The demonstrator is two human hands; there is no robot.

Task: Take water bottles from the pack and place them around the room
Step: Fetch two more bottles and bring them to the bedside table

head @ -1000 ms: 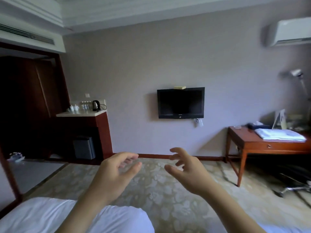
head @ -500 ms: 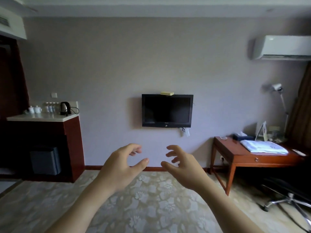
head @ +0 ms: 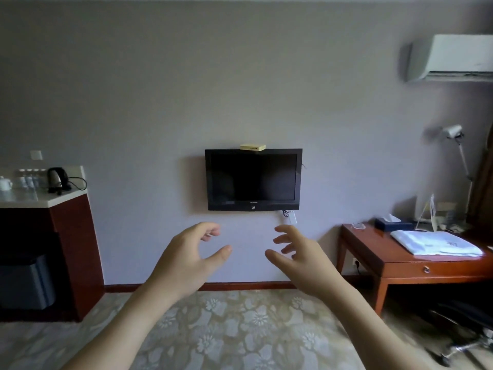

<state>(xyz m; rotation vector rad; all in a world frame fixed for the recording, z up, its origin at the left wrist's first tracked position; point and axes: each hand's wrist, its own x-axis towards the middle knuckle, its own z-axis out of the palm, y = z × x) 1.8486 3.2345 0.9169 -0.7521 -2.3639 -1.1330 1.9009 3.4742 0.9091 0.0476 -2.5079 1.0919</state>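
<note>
My left hand (head: 184, 259) and my right hand (head: 301, 259) are raised side by side in front of me, palms facing each other, fingers loosely curved, holding nothing. A few small water bottles (head: 29, 178) stand on the white counter (head: 53, 200) at the far left, beside a black kettle (head: 57, 178). No bottle pack is in view.
A black TV (head: 253, 180) hangs on the wall straight ahead. A wooden desk (head: 416, 265) at the right carries folded white towels (head: 434, 243) and a tissue box (head: 389, 222). An office chair base (head: 469, 340) lies at lower right. Patterned carpet (head: 234, 329) covers the floor.
The view has swung right and forward: the bed has left the frame, the counter has slid to the left edge, and the TV and wall look closer. Both hands stay raised and apart.
</note>
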